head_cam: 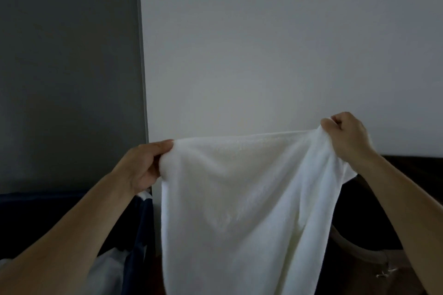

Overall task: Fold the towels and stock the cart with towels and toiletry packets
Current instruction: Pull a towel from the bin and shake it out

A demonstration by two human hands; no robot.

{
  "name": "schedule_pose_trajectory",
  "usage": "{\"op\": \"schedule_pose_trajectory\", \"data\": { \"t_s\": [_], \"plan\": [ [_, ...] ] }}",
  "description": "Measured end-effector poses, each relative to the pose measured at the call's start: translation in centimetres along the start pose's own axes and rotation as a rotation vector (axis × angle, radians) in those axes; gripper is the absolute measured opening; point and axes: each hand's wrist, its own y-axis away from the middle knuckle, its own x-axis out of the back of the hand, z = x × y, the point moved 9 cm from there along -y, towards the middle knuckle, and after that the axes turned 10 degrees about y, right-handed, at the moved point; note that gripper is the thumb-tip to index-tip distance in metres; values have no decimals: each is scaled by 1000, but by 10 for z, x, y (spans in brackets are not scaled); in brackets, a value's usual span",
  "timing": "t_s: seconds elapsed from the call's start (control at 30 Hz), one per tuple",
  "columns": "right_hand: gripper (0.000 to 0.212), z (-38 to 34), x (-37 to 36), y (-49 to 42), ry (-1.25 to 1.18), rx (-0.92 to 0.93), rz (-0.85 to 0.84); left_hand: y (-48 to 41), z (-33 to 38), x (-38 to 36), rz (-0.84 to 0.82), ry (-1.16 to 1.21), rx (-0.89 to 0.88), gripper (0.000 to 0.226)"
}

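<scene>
Both forearms reach up from the lower corners, the left forearm (pixel 60 235) closest to the lens. Between them hangs the white towel (pixel 239 199), held up in the air by its top edge. The left hand (pixel 141 165) pinches one end of that edge between thumb and curled fingers. The right hand (pixel 347 136) is closed in a fist around the other end, where the cloth bunches.

From either grip the towel falls straight down. Its long axis is vertical and its lower end drops out of view. The taut edge slopes up from the left grip to the right, which sits higher and farther out.

The likely next fold brings the two grips together, so this edge is what closes.

Below the left grip lie more white cloth (pixel 107 268) and a dark blue bin (pixel 139 235). Behind everything stands a pale wall (pixel 263 43).
</scene>
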Motion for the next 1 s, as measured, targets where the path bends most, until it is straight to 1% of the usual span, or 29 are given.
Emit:
{"op": "schedule_pose_trajectory", "data": {
  "t_s": [0.1,0.2,0.27,0.33,0.4,0.47,0.57,0.63,0.7,0.77,0.83,0.87,0.93,1.0],
  "plan": [
    [18,-5,-12,21,-31,-34,15,5,-3,-40,50,12,-30,25],
    [15,-27,-26,52,-75,-7,15,14,-21,-87,83,-64,-101,7],
    [17,-43,-34,73,-110,3,8,22,-42,-117,54,-145,-137,12],
    [23,-61,-41,91,-133,38,-2,28,-62,-138,17,-243,-169,17],
    [29,-74,-49,103,-167,61,-30,33,-75,-150,-28,-306,-186,14],
    [23,-75,-53,108,-208,42,-55,37,-79,-157,-67,-349,-203,13],
    [11,-69,-60,111,-251,19,-98,43,-79,-161,-155,-417,-200,20],
    [10,-69,-66,112,-300,17,-170,46,-80,-162,-210,-435,-182,26],
    [15,-68,-77,112,-393,-33,-301,50,-80,-161,-253,-463,-193,27],
    [21,-69,-86,115,-504,-98,-440,52,-78,-156,-255,-520,-228,29],
    [31,-71,-92,117,-568,-107,-537,52,-75,-152,-259,-556,-262,33],
    [32,-72,-94,119,-576,-98,-577,51,-75,-150,-259,-565,-279,28],
    [18,-73,-97,123,-565,-61,-636,47,-75,-144,-231,-555,-299,20],
    [14,-71,-95,122,-531,-46,-666,43,-77,-135,-175,-532,-280,20]
  ]
}}
